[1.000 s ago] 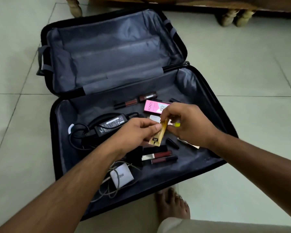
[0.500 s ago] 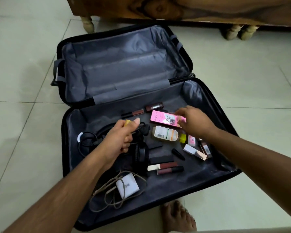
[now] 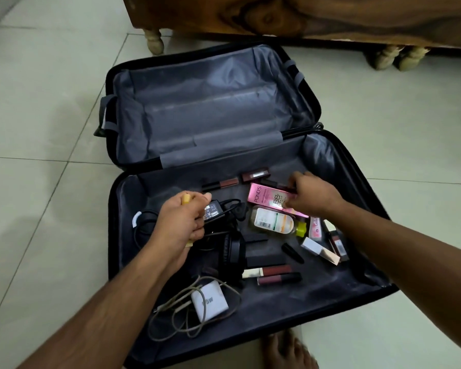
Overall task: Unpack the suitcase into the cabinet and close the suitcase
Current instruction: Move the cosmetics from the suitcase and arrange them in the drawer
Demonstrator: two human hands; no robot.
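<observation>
The right hand (image 3: 310, 194), the nearer, curls its fingers onto the pink box (image 3: 268, 197), whose long axis runs from 10 to 4 o'clock in the open suitcase (image 3: 338, 265) among lipsticks, a bottle (image 3: 273, 221) and chargers, while the left hand (image 3: 181, 218) grips a gold tube (image 3: 186, 199) at 9 o'clock.

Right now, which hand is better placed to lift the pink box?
The right hand: its fingers already close on the pink box. The left hand is full, gripping a yellow tube.
</observation>
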